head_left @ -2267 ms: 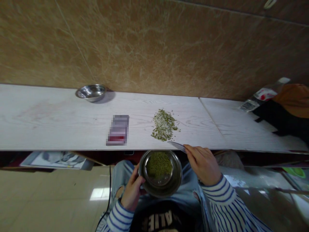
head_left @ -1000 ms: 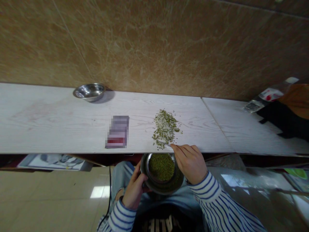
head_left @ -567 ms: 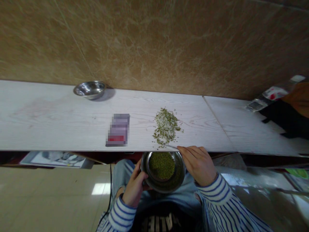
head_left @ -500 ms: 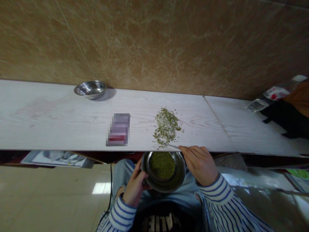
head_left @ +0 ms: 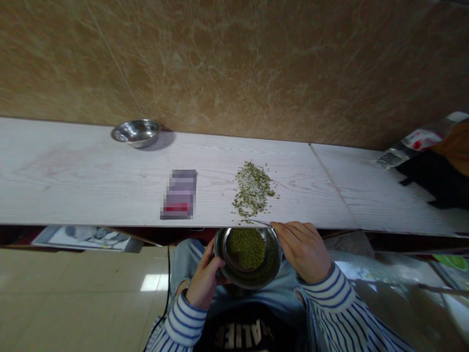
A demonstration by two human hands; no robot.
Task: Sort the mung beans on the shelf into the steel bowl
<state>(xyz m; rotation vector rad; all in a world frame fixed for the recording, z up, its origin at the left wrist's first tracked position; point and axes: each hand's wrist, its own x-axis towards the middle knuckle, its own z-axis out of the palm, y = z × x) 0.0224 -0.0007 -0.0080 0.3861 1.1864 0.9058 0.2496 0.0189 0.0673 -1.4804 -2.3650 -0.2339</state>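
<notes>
My left hand point(head_left: 205, 278) is closed on the left rim of a steel bowl point(head_left: 271, 266), held over my lap just under the table's front edge. Inside the bowl lie many small green mung beans point(head_left: 246, 248). Pinched in my right hand point(head_left: 303, 249) is a thin metal knife point(head_left: 261, 223), seen nearly edge-on, its tip pointing left at the table edge. Its handle is hidden by my fingers. More mung beans point(head_left: 253, 188) are scattered on the white table, and the tip is close to their near side.
A second steel bowl point(head_left: 136, 134) stands at the back left by the tiled wall. A blurred-out flat, phone-like rectangle point(head_left: 179, 194) lies left of the beans. At the right are a plastic bottle point(head_left: 417, 141) and a black and brown bag point(head_left: 436, 171). An open drawer point(head_left: 88, 238) juts out below.
My right hand moved left to the beans' near edge, then back slightly right, with the knife. The held bowl went from tilted to more level, its beans spreading out. Lately little has moved.
</notes>
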